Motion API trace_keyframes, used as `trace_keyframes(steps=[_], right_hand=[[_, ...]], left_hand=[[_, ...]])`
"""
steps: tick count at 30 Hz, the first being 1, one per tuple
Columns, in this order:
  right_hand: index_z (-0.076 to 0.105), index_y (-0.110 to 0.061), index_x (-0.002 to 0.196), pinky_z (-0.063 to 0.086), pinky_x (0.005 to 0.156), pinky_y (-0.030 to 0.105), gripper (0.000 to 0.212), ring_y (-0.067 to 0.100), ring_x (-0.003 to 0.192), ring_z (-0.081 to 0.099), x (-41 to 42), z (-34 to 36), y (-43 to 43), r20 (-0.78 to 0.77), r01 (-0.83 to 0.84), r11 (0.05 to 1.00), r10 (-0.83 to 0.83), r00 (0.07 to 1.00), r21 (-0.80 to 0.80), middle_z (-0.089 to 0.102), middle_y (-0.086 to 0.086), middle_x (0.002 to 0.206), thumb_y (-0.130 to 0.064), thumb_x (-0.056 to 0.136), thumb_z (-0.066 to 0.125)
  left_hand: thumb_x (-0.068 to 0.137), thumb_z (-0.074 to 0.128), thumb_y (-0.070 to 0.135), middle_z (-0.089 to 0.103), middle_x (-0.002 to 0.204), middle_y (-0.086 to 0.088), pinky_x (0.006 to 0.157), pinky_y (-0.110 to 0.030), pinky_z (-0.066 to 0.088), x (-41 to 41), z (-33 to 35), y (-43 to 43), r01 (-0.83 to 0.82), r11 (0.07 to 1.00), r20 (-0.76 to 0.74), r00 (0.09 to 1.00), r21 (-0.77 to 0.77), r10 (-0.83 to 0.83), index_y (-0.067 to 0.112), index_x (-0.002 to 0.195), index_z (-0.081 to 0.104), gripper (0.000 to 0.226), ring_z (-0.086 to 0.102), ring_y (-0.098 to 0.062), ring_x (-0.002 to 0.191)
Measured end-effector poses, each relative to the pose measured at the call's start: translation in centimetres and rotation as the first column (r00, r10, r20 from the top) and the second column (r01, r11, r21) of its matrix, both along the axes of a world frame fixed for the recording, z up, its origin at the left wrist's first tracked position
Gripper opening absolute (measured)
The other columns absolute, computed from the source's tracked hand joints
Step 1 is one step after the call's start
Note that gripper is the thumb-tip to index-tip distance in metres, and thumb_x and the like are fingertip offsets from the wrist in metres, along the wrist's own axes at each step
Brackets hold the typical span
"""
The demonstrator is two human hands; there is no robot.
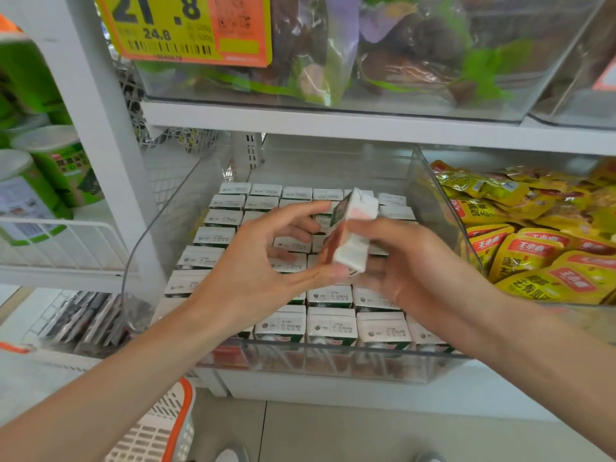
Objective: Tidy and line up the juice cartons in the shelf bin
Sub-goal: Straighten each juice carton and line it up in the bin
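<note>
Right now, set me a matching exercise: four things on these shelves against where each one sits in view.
Things:
1. held carton
2. yellow pouches
3. price tag
4. green tubs

Places:
A. left edge, mid-height
B. top edge
C. between left hand and right hand
D. right edge

Pairs: 1-C, 2-D, 3-B, 4-A

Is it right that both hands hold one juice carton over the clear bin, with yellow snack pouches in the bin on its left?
No: the head view shows the yellow snack pouches on its right. The left hand and right hand do hold one juice carton over the clear bin.
</note>
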State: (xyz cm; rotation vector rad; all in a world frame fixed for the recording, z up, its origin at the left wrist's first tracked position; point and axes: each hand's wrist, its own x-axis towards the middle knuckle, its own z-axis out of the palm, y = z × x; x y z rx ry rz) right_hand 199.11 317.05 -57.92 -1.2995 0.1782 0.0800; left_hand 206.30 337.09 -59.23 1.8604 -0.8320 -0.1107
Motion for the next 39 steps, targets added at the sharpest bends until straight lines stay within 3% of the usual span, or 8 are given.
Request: trace_keyframes(steps=[4, 14, 18, 23, 29, 33, 36, 39], right_hand=[[0.07, -0.023, 0.127, 0.062, 0.095, 0.033, 0.055, 0.015, 0.109, 0.077, -0.4, -0.3, 0.2, 0.254, 0.158, 0.891, -0.05, 0.966, -0.427, 0.077, -0.007, 0.122, -0.006, 0.079, 0.091], [0.052, -0.03, 0.122, 0.058, 0.087, 0.022, 0.066, 0.009, 0.109, 0.069, -0.2, -1.5, 0.8, 0.473, 0.34, 0.627, 0.051, 0.879, -0.7, 0.067, -0.014, 0.118, -0.021, 0.074, 0.096], [0.049, -0.036, 0.146, 0.059, 0.094, 0.025, 0.084, 0.013, 0.113, 0.069, 0.5, -0.8, 0.1, 0.412, 0.196, 0.668, 0.18, 0.893, -0.718, 0.061, -0.012, 0.129, -0.024, 0.077, 0.094], [0.051, -0.027, 0.154, 0.058, 0.098, 0.026, 0.054, 0.012, 0.121, 0.066, 1.5, 0.2, 0.0, 0.403, 0.136, 0.657, 0.275, 0.873, -0.742, 0.062, -0.001, 0.131, -0.026, 0.102, 0.064], [0.067, -0.022, 0.129, 0.061, 0.09, 0.025, 0.029, 0.006, 0.106, 0.072, 3.6, 0.7, 0.6, 0.42, 0.221, 0.658, 0.159, 0.894, -0.72, 0.075, -0.009, 0.116, -0.017, 0.101, 0.07], [0.065, -0.02, 0.133, 0.06, 0.094, 0.03, 0.032, 0.006, 0.108, 0.071, 5.4, 0.6, 0.7, 0.441, 0.311, 0.642, 0.047, 0.896, -0.701, 0.071, -0.015, 0.117, -0.025, 0.102, 0.069], [0.066, -0.02, 0.132, 0.06, 0.092, 0.027, 0.03, 0.004, 0.104, 0.072, 6.9, 0.6, 1.1, 0.456, 0.349, 0.616, 0.019, 0.89, -0.706, 0.069, -0.016, 0.118, -0.028, 0.103, 0.069], [0.065, -0.019, 0.133, 0.061, 0.088, 0.027, 0.033, 0.006, 0.096, 0.074, 8.0, 0.4, 1.4, 0.43, 0.336, 0.575, 0.031, 0.902, -0.746, 0.07, -0.012, 0.118, -0.03, 0.102, 0.069]], left_hand=[[0.07, 0.081, 0.062, 0.07, 0.125, 0.025, 0.096, -0.035, 0.058, 0.1, 0.0, 0.1, 0.007, 1.0, -0.008, 1.0, -0.008, -0.007, 0.043, 0.135, 0.065, 0.069, 0.065, -0.002, 0.118], [0.07, 0.091, 0.05, 0.077, 0.113, 0.021, 0.094, -0.04, 0.059, -0.5, 0.3, -0.6, -0.024, 0.996, -0.006, 1.0, -0.082, 0.023, 0.033, 0.124, 0.073, 0.06, 0.073, -0.006, 0.108], [0.075, 0.081, 0.041, 0.077, 0.104, 0.026, 0.093, -0.029, 0.057, -0.3, 0.5, -0.3, -0.074, 0.991, -0.018, 0.997, -0.107, 0.073, 0.043, 0.116, 0.074, 0.042, 0.073, 0.002, 0.1], [0.082, 0.082, 0.022, 0.069, 0.106, 0.043, 0.089, -0.003, 0.047, 0.5, 1.0, 0.8, -0.104, 0.994, 0.051, 0.993, -0.047, 0.106, 0.055, 0.116, 0.065, 0.05, 0.066, 0.016, 0.105], [0.068, 0.079, 0.056, 0.074, 0.11, 0.022, 0.09, -0.02, 0.055, 1.5, 0.6, 2.1, -0.235, 0.97, 0.026, 0.972, 0.059, 0.234, 0.039, 0.132, 0.064, 0.068, 0.07, 0.006, 0.101], [0.085, 0.085, 0.023, 0.068, 0.1, 0.016, 0.088, -0.025, 0.056, 2.4, -0.6, 2.9, -0.287, 0.924, 0.035, 0.957, 0.255, 0.287, 0.032, 0.12, 0.07, 0.039, 0.066, 0.001, 0.091], [0.087, 0.083, 0.022, 0.068, 0.099, 0.015, 0.083, -0.018, 0.047, 2.6, -1.0, 3.1, -0.262, 0.909, 0.07, 0.965, 0.325, 0.253, 0.035, 0.11, 0.073, 0.028, 0.063, 0.0, 0.096], [0.091, 0.079, 0.024, 0.064, 0.099, 0.019, 0.088, -0.028, 0.048, 2.6, -1.1, 3.2, -0.245, 0.9, 0.08, 0.969, 0.36, 0.233, 0.04, 0.099, 0.074, 0.019, 0.059, 0.0, 0.101]])
